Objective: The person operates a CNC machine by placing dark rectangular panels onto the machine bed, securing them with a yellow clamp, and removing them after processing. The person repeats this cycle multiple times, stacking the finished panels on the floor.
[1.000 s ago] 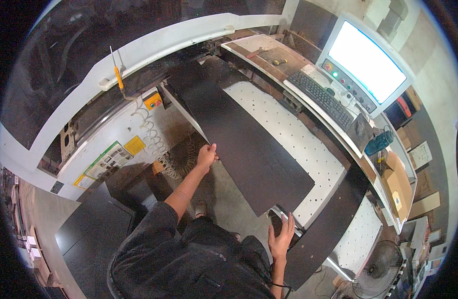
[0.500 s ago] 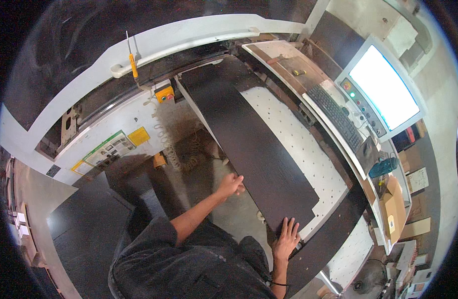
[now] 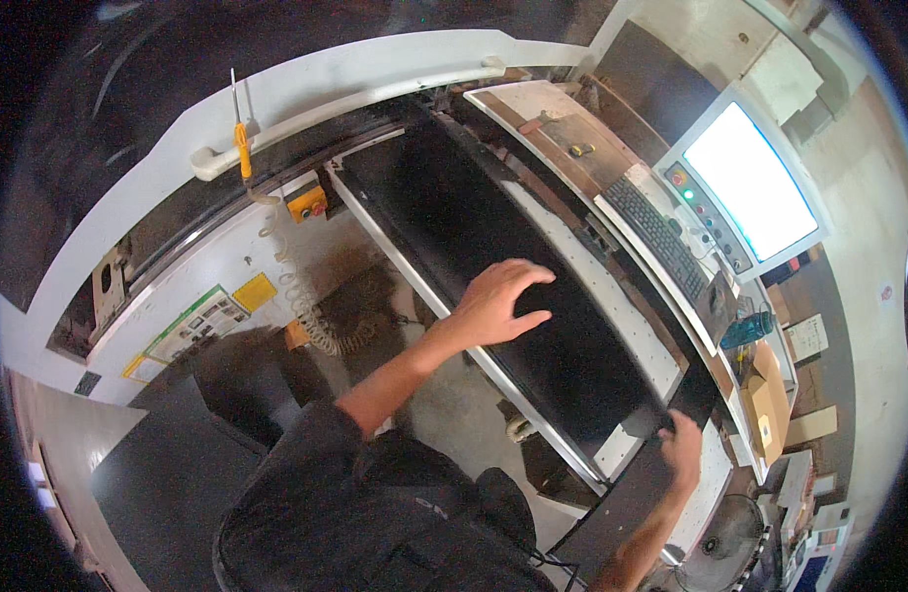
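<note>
A long dark panel (image 3: 577, 365) lies across the white perforated table (image 3: 659, 363). Strips of the table show along the panel's near and far sides. Above the middle of the panel is my left hand (image 3: 493, 304), thumb and fingers spread apart with nothing between them. At the panel's right end my right hand (image 3: 683, 452) has its fingers curled on the far corner; the exact hold of the fingertips is partly hidden.
A second dark board (image 3: 627, 498) lies beyond the panel's right end. On the far side, a keyboard (image 3: 656, 237), a lit monitor (image 3: 750, 187) and a blue bottle (image 3: 748, 329) stand along a shelf. A yellow air gun (image 3: 243, 148) hangs from the machine's rail, its coiled hose (image 3: 306, 306) below.
The panel has shifted away from me over the table, uncovering its near edge. My left hand has left the near edge and opened above the panel. My right hand moved to the far right corner.
</note>
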Tool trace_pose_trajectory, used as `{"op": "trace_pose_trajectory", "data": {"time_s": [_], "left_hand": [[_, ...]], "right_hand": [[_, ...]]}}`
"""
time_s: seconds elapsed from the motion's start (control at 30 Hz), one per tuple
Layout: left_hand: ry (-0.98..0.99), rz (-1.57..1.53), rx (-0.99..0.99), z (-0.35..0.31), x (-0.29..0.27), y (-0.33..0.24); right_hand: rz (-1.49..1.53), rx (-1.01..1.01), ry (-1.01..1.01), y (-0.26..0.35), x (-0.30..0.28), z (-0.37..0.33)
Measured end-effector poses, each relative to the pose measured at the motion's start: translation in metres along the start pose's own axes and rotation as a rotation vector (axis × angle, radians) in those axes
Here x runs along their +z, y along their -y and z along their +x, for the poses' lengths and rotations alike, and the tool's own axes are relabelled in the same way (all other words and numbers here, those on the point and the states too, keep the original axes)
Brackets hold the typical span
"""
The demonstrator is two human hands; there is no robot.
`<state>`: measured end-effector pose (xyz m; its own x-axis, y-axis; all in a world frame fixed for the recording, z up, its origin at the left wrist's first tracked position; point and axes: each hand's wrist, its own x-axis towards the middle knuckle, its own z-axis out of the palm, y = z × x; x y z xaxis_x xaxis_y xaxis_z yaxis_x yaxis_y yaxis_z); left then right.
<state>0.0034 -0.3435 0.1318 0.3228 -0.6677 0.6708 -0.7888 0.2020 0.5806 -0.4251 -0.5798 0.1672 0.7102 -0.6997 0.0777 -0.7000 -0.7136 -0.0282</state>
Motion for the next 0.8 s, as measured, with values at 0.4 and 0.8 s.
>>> {"op": "trace_pose_trajectory", "data": {"time_s": [0.4,0.8], "left_hand": [[0.31,0.736,0.237,0.12,0.112,0.095],[0.406,0.703,0.299,0.153,0.094,0.083]], "right_hand": [[-0.095,0.203,-0.031,-0.028,0.014,0.078],[0.802,0.455,-0.579,-0.104,-0.011,0.062]]}}
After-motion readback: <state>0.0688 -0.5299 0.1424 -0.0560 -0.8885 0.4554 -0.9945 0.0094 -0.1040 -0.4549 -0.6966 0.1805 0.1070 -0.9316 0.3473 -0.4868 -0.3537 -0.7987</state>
